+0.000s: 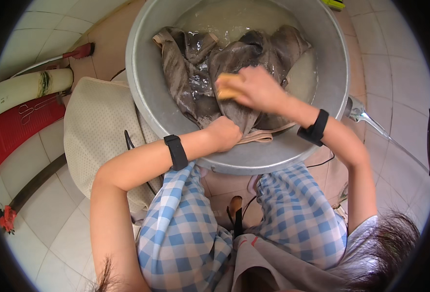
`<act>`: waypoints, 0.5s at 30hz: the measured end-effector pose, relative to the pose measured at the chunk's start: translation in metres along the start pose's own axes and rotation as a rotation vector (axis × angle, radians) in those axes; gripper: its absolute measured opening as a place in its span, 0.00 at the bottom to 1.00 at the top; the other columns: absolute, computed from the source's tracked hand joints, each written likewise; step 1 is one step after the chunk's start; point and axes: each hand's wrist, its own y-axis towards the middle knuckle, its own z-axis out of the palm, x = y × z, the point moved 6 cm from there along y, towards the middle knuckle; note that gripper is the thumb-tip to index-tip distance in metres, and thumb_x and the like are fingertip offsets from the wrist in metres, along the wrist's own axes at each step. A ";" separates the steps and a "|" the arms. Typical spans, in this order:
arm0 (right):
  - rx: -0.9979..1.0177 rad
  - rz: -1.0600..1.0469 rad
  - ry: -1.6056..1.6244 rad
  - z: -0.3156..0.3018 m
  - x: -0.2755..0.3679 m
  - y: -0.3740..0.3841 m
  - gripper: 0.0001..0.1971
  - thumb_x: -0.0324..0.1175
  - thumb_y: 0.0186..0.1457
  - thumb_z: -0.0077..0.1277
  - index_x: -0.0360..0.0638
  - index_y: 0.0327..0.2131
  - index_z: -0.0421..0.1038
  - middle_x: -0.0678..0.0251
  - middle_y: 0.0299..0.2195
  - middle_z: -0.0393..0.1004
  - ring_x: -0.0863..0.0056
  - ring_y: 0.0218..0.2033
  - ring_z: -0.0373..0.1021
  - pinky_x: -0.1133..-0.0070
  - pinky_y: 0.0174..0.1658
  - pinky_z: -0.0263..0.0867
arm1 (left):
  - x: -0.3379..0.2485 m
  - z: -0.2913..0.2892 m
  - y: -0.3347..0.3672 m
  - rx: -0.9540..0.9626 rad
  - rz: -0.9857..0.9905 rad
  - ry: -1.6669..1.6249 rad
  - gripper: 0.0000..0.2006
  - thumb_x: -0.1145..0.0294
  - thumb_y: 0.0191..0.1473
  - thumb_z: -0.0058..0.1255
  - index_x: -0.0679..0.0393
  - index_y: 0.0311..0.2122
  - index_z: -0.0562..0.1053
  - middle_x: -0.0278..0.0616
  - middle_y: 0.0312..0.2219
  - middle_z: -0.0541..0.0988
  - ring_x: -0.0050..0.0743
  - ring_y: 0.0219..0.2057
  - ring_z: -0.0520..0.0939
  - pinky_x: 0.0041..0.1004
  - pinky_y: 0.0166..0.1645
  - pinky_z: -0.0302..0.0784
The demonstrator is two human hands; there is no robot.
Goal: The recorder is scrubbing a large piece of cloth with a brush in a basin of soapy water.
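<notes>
A wet grey-brown cloth [283, 48] with a tan edging lies bunched in a large round metal basin [142, 73] that holds cloudy water [215, 17]. At the basin's near side my left hand [223, 134] is closed in a fist on the cloth, close to its trimmed edge. My right hand [263, 90] grips a yellowish block [229, 86] against the top of the cloth. The block is partly hidden by my fingers and slightly blurred, so I cannot make out whether it is soap or a brush.
A beige dotted cover [95, 131] stands left of the basin. Beyond it are a red washboard-like panel [22, 124], a white cylinder [30, 90] and a red-headed brush [81, 51]. A chrome shower-like fitting [365, 114] sits right of the basin, on the tiled floor side.
</notes>
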 end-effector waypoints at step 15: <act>-0.061 0.370 -0.439 0.013 -0.102 -0.016 0.24 0.42 0.48 0.54 0.68 0.50 0.63 0.63 0.29 0.66 0.65 0.29 0.68 0.70 0.32 0.63 | -0.018 0.000 0.002 0.124 0.101 -0.063 0.09 0.72 0.46 0.43 0.61 0.30 0.75 0.50 0.23 0.79 0.47 0.28 0.82 0.39 0.33 0.77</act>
